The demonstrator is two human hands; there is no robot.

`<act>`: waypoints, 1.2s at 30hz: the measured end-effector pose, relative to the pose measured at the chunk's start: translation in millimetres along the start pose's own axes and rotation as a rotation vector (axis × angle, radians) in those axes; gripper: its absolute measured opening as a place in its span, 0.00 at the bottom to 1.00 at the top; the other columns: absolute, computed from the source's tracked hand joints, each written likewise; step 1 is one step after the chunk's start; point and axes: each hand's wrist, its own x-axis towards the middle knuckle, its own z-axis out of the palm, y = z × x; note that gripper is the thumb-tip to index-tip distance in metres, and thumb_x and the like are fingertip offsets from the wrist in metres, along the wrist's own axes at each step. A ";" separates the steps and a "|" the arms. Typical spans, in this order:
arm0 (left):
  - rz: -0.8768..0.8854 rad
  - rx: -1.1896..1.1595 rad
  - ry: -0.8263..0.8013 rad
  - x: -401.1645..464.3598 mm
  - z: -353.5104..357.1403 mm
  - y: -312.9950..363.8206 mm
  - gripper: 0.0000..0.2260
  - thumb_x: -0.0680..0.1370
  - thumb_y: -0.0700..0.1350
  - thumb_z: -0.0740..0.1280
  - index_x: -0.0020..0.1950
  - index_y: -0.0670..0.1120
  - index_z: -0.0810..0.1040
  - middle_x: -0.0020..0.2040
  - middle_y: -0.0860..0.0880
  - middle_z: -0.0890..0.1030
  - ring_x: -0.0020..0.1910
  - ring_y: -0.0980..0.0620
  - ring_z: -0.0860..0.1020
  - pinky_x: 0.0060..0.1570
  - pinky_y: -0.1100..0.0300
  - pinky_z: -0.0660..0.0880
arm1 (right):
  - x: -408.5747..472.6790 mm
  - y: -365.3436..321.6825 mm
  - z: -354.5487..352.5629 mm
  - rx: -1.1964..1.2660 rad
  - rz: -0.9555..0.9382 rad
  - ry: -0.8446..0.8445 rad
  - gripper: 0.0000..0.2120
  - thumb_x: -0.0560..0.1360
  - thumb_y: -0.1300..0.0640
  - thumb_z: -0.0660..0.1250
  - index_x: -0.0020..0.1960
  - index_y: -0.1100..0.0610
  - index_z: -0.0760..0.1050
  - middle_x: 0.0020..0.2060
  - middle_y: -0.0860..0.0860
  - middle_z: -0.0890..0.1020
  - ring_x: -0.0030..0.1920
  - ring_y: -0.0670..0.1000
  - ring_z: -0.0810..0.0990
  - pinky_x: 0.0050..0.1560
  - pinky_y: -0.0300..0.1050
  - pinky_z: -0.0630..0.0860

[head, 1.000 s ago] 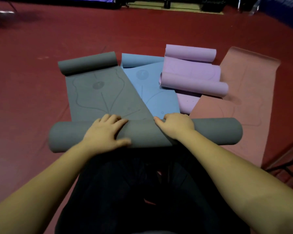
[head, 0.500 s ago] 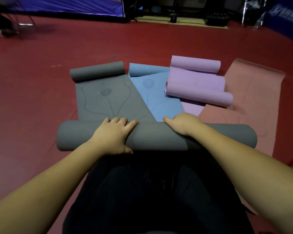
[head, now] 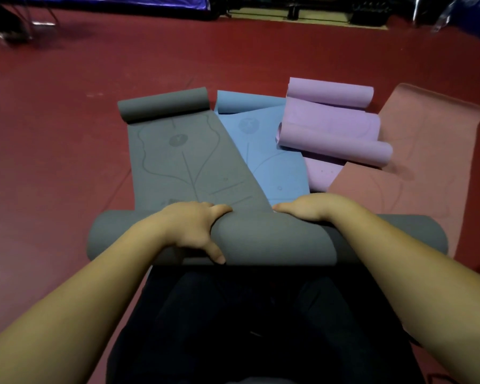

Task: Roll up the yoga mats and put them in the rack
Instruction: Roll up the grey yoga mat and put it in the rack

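Observation:
A grey yoga mat (head: 186, 159) lies on the red floor, its near part wound into a thick roll (head: 272, 236) right in front of my knees. My left hand (head: 189, 228) grips the roll, fingers curled over its far side and thumb on the near side. My right hand (head: 311, 207) curls over the top of the roll further right. The mat's far end curls up in a small roll (head: 164, 105). No rack is in view.
A blue mat (head: 269, 164), a purple mat (head: 333, 134) curled at both ends and a flat salmon mat (head: 416, 167) lie side by side to the right. Red floor (head: 67, 139) surrounds them. Dark equipment and a blue tarp line the far wall.
Both hands have rolled the grey roll forward over the flat part, which is now shorter. The left fingers have curled further over the roll. The camera has tilted up slightly.

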 end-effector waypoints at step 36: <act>-0.063 0.366 0.639 18.8 69.3 -17.0 0.52 0.57 0.75 0.70 0.73 0.45 0.70 0.68 0.40 0.74 0.65 0.35 0.72 0.64 0.31 0.65 | 13.6 -2.8 16.8 -0.158 0.059 0.480 0.33 0.77 0.31 0.46 0.56 0.53 0.80 0.57 0.56 0.81 0.57 0.59 0.78 0.49 0.49 0.69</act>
